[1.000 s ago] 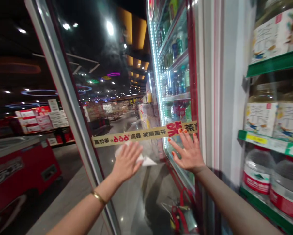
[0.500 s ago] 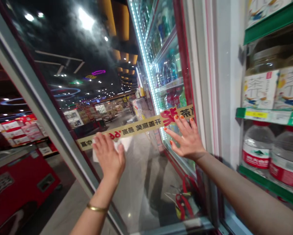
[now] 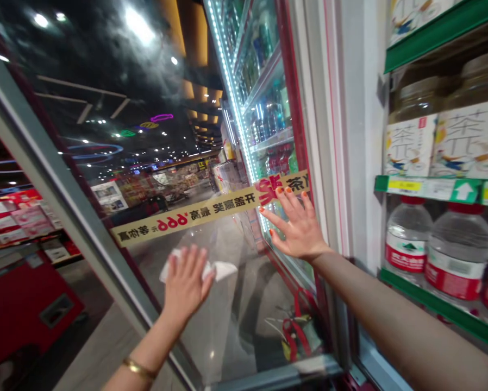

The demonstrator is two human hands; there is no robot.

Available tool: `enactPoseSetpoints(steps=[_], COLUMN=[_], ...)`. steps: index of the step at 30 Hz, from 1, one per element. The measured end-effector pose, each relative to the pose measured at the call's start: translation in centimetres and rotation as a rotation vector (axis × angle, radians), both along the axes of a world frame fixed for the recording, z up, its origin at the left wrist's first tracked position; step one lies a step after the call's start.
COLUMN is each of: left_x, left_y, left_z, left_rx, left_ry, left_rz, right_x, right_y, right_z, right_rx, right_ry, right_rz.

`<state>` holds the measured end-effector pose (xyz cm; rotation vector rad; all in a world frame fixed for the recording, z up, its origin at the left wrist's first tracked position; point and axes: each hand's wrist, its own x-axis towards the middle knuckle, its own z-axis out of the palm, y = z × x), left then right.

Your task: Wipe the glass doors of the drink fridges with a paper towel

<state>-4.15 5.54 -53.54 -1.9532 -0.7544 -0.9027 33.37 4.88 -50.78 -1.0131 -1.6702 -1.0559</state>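
My left hand (image 3: 186, 282) lies with its fingers stretched over a white tissue (image 3: 224, 270), holding it against the glass door (image 3: 223, 304). The tissue sticks out on both sides of the fingers; the part under the palm is hidden. Across the glass above it runs a yellow sticker strip (image 3: 211, 213) with red and black characters, seen reversed. My right hand (image 3: 296, 225) is spread open, its palm towards the glass, with the fingertips over the strip's right end. Nothing shows in that hand.
A grey metal door frame (image 3: 76, 201) slants along the left. At right, shelves with green edges (image 3: 443, 304) hold large water bottles (image 3: 454, 258) and jars with white labels (image 3: 468, 138). Lit drink shelves (image 3: 268, 108) show in the glass. A red cart (image 3: 24, 309) stands at lower left.
My left hand has moved down with the tissue, from over the yellow strip to below it, uncovering the red digits. My right hand stays on the strip's right end. The view has shifted slightly right.
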Motion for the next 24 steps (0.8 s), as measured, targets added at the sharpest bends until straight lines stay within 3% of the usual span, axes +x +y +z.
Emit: enactPoseSetpoints(steps=[2,3,4,5,7,9,11,12,13,14,15,16,17,19,21,22,23,24], left_x=[0.7,1.8,3.2,5.0,8.8,11.9,13.4,13.3,12.7,11.6,10.2,8.6,6.9,3.5,0.9,0.0,-0.6,-1.0], left_y=[1.1,1.4,1.5,1.5,0.8,-0.5,-2.0,-2.6,-3.0,-3.1,-3.0,-2.7,-2.3,-1.3,-0.5,-0.1,0.2,0.4], left_z=[5.8,7.4,7.9,7.3,2.8,-4.1,-10.6,-12.9,-14.2,-14.4,-13.6,-11.7,-8.9,-1.4,6.4,9.5,11.7,12.7], left_rx=[0.013,-0.001,-0.007,-0.011,0.021,0.033,0.072,0.097,0.124,0.143,0.155,0.158,0.154,0.137,0.132,0.115,0.102,0.089], left_ry=[-0.238,-0.352,-0.417,-0.42,-0.23,0.11,0.289,0.356,0.401,0.435,0.455,0.459,0.446,0.342,0.081,-0.135,-0.28,-0.393], left_rz=[0.085,0.134,0.162,0.165,0.086,-0.067,-0.169,-0.214,-0.247,-0.263,-0.26,-0.238,-0.199,-0.085,0.049,0.123,0.159,0.188], right_x=[0.0,0.0,0.0,0.1,0.2,0.4,0.4,0.4,0.4,0.3,0.3,0.2,0.2,0.1,0.0,0.0,0.0,0.0], right_y=[-0.1,-0.2,-0.2,-0.2,-0.1,0.0,0.1,0.1,0.0,0.0,-0.1,-0.2,-0.3,-0.3,-0.3,-0.3,-0.3,-0.3], right_z=[0.0,0.0,-0.1,-0.1,-0.2,-0.2,-0.2,-0.2,-0.2,-0.1,-0.1,0.0,0.0,0.1,0.0,0.0,0.0,0.0], right_rx=[-0.025,-0.031,-0.028,-0.018,0.004,0.008,0.012,0.021,0.034,0.048,0.061,0.072,0.082,0.097,0.114,0.121,0.124,0.125], right_ry=[0.015,0.021,0.021,0.017,0.006,-0.004,-0.011,-0.013,-0.015,-0.017,-0.018,-0.017,-0.016,-0.012,-0.001,0.002,0.004,0.006], right_rz=[-0.004,-0.007,-0.007,-0.007,-0.013,-0.029,-0.04,-0.035,-0.026,-0.012,0.002,0.014,0.024,0.037,0.046,0.05,0.052,0.055])
